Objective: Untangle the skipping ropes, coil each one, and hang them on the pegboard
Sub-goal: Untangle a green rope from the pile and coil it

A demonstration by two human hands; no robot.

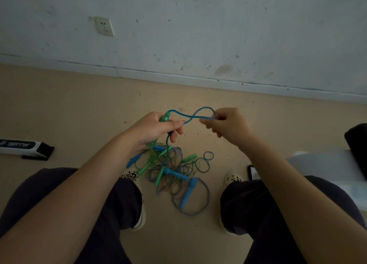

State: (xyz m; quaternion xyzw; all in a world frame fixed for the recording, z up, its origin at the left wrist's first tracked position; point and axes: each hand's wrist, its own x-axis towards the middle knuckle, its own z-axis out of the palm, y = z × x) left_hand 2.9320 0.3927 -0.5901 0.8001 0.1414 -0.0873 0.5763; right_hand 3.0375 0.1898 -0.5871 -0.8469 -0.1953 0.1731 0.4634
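Untangling has just begun: one blue rope is being drawn up out of the heap on the floor.

From the head view, the left hand point(156, 128) has its grip curled round a green handle point(164, 117), and the blue rope point(188, 118) runs from that handle in a crossed loop to the right hand point(222, 125), whose fingers pinch the far end of the loop. Below, between the person's shoes, the tangle of ropes point(174, 170) lies on the floor point(79, 109), with blue and green handles mixed through striped and plain cords. I judge the next move calls for working this rope free of the pile before coiling it. No pegboard shows here, and I cannot tell how many ropes are knotted together, or which handles pair up.
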